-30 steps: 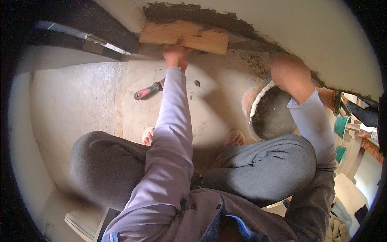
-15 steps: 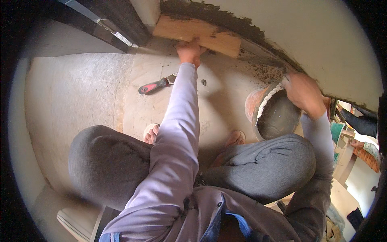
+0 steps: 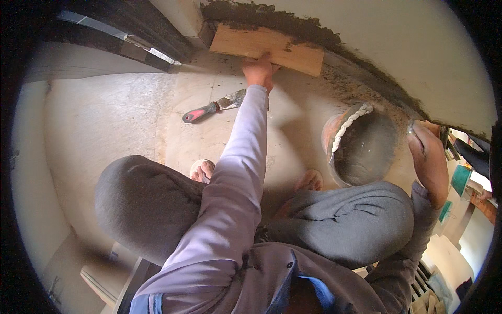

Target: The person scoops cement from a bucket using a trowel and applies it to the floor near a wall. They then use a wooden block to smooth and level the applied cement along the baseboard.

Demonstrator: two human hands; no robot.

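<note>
My left hand grips the lower edge of a flat, wood-coloured tile or board, which sits at the foot of the wall below a rough dark mortar band. My right hand is beside the wall, to the right of a round bucket and apart from it. Its fingers are drawn together, with a small pale bit at their tips that I cannot make out. A thick white braided handle crosses the bucket, whose inside is grey and smeared. On the floor a putty knife with a red-and-black grip lies partly under my left forearm.
Dark crumbs lie along the wall's foot. A dark door frame stands at the upper left. My knees flank the floor in front. At the far right are green-and-wood items and part of another person's hand.
My right hand has left the bucket's rim and moved right and down. My left hand stays on the tile or board. The whole view has shifted slightly.
</note>
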